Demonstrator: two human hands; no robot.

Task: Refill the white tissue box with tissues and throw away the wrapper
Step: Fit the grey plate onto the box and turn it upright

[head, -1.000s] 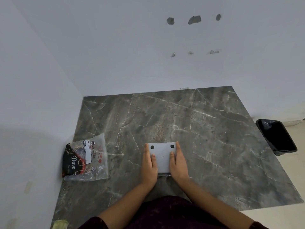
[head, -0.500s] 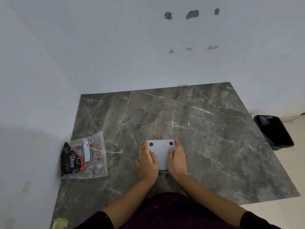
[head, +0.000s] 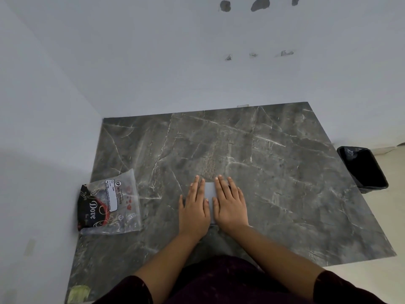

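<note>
The white tissue box (head: 209, 192) lies on the dark marble table (head: 274, 154) near its front edge, and only a narrow strip of it shows between my hands. My left hand (head: 194, 208) and my right hand (head: 230, 205) rest flat on top of it, palms down, fingers stretched out and slightly apart, gripping nothing. At the table's left edge, against the wall, lies a clear plastic tissue pack (head: 110, 205) with a black and red printed part and a white label. It is about a hand's width left of my left hand.
A black bin (head: 363, 170) with a black liner stands on the floor just past the table's right edge. White walls close the table in on the left and at the back. A small yellowish scrap (head: 77, 292) sits at the front left corner.
My hands have moved from the sides of the box onto its top and now cover most of it, including its two black dots. The view has tilted slightly downward.
</note>
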